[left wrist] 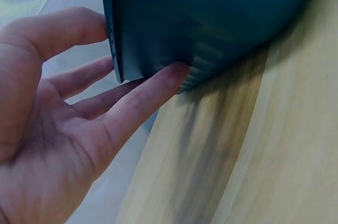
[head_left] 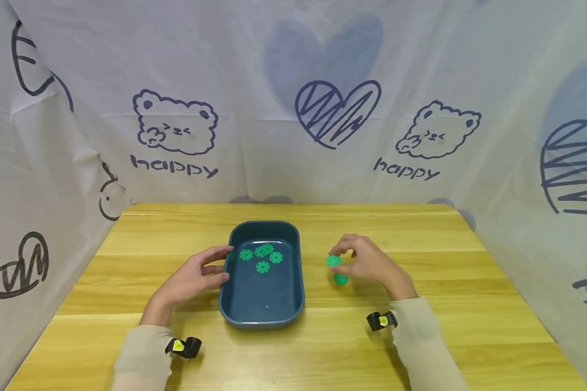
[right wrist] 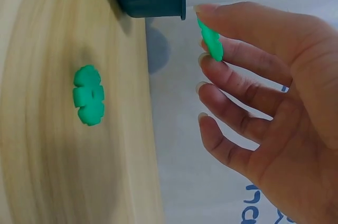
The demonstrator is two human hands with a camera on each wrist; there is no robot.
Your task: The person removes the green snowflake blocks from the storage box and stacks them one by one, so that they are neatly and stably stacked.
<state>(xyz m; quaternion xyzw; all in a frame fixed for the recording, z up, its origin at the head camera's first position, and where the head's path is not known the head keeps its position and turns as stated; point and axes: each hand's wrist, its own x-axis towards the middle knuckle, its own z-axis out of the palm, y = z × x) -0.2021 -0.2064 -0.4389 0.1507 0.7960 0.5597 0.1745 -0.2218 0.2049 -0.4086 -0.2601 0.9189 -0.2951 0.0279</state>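
Observation:
My right hand (head_left: 366, 262) pinches a green notched plastic disc (right wrist: 212, 42) between thumb and fingers, raised above the table to the right of the bin. Another green notched disc (right wrist: 88, 95) lies on the wood beneath that hand; in the head view this lower disc (head_left: 341, 279) is partly covered. The dark blue rectangular bin (head_left: 261, 301) stands between my hands. Against its left side rests my left hand (head_left: 195, 277), fingers spread, with fingertips at the rim and outer wall. Inside the bin, several green discs (head_left: 262, 267) lie toward the far end, some overlapping.
The light wooden table (head_left: 469, 326) ends at a white cloth (head_left: 259, 146) with blue bear and heart drawings, which hangs behind and on both sides. A black band with a small camera sits on each wrist (head_left: 183, 346).

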